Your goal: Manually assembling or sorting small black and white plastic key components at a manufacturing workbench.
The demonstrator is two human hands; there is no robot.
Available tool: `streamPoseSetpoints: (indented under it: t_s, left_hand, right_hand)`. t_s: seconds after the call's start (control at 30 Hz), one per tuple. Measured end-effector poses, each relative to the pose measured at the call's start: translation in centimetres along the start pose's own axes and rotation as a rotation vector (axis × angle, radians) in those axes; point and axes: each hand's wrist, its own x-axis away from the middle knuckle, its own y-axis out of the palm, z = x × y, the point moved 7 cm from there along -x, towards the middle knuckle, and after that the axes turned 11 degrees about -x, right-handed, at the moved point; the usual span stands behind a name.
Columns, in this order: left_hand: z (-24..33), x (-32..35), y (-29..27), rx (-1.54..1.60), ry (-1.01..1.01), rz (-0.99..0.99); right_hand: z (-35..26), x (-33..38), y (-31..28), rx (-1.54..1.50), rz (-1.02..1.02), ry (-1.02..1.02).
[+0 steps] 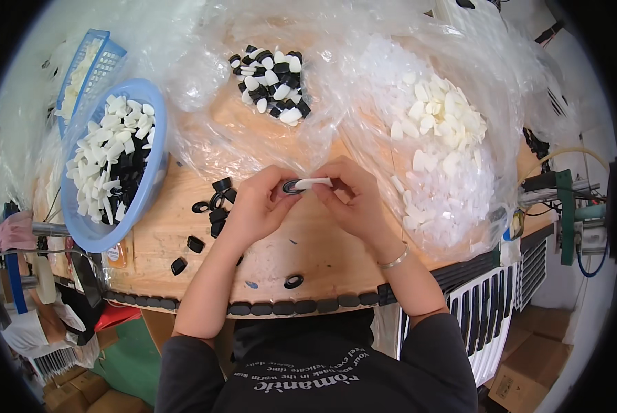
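My left hand (259,205) pinches a small black oval ring-shaped piece (291,186) above the middle of the wooden table. My right hand (353,199) has its fingers closed on a white tapered plastic piece (315,182), whose left end meets the black piece. Whether the two are joined cannot be made out. To the left of my left forearm, several loose black pieces (217,215) lie scattered. One more black oval ring (294,281) rests between my forearms, close to the table's front edge.
A blue basin (160,148) of white and black pieces stands at left, with a blue basket (107,62) behind it. Mixed black-and-white pieces (274,82) pile up at the far middle. White pieces (446,113) lie on clear plastic sheeting at right. Black pads (284,308) line the front edge.
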Motion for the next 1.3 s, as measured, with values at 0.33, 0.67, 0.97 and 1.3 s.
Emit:
streamPoseSetpoints:
  t_s: [0.33, 0.67, 0.97, 1.3]
  left_hand:
    - [1.4, 0.1, -0.5, -0.221, 0.183, 0.085]
    - [-0.5, 0.4, 0.1, 0.359, 0.022, 0.204]
    - [-0.3, 0.6, 0.3, 0.427, -0.018, 0.137]
    - [-1.5, 0.8, 0.1, 0.379, -0.015, 0.158]
  right_hand:
    - [-1.1, 0.1, 1.5, 0.330, -0.122, -0.327]
    - [3.5, 0.0, 0.7, -0.400, 0.007, 0.158]
    - [3.3, 0.1, 1.4, -0.464, -0.002, 0.148]
    - [1.8, 0.1, 1.6, -0.512, 0.151, -0.082]
